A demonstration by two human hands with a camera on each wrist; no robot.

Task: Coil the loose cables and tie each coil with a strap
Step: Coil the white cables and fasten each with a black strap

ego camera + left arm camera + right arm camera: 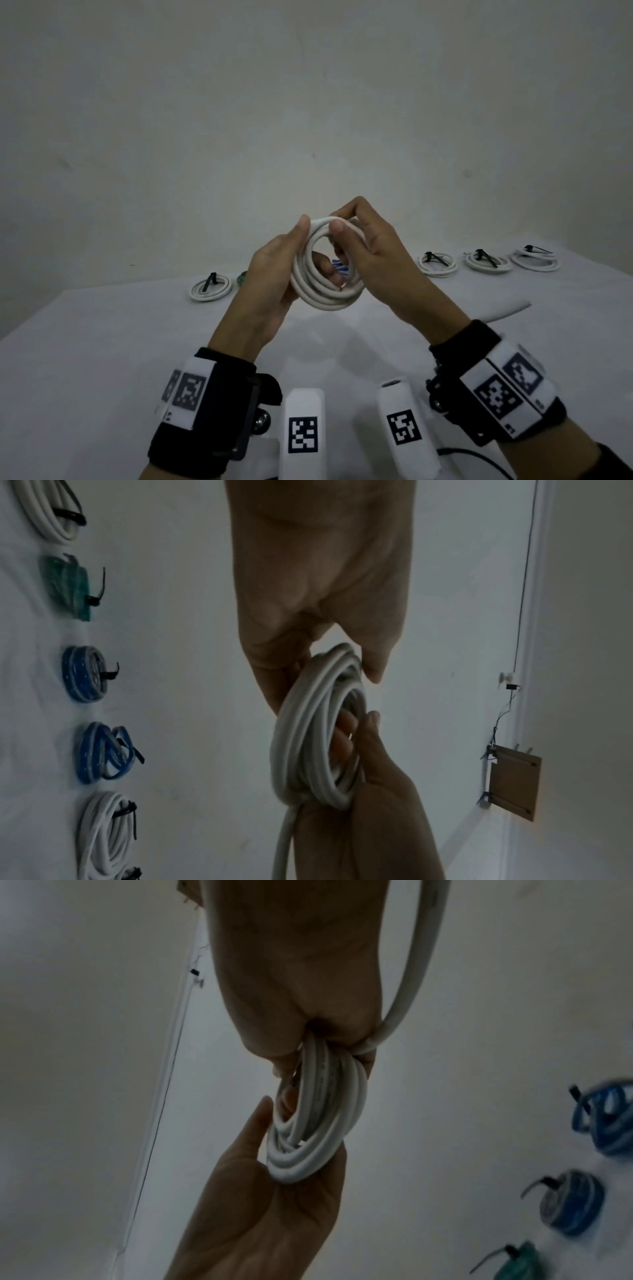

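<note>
Smooth round white cable coil (325,270), several loops, clamped between left hand (270,284) and right hand (373,253). White cloth-covered bench (102,342); plain pale wall (239,102).

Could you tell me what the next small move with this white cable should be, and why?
Probably wind the last loose tail onto the white coil. Both the left hand and the right hand grip the coil, it has no strap yet, and a free length still trails past the right hand.

White cable coil (325,270) upright, unstrapped (midair).
</note>
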